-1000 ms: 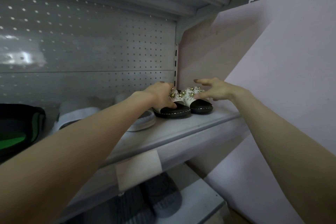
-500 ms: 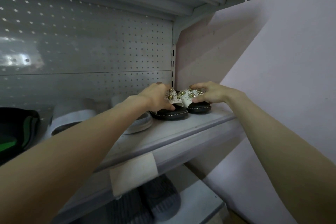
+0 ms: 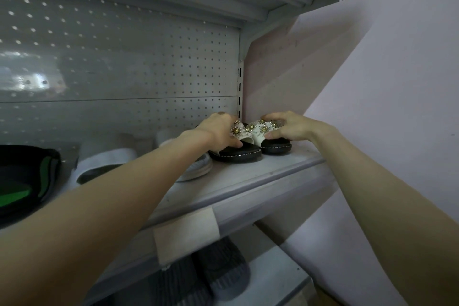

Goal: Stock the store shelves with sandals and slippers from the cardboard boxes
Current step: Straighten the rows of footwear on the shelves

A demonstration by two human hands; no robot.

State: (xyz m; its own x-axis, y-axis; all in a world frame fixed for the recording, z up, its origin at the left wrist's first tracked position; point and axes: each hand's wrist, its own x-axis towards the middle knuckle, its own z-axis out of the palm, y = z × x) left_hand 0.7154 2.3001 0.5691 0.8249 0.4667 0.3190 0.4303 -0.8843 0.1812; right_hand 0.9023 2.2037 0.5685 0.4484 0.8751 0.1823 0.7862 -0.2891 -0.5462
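At the right end of the grey metal shelf [image 3: 248,181], against the pale pink wall [image 3: 372,107], a pair of black-soled sandals with white, gold-flowered straps [image 3: 238,155] stands side by side. The left hand [image 3: 218,131] clasps one strap and the right hand [image 3: 290,128] pinches the other, likely to square the pair neatly into the corner.

sandals [image 3: 238,154] on shelf [image 3: 248,176], right end | slides [image 3: 106,164] just left, perhaps touching | lower slippers [image 3: 221,268] beneath
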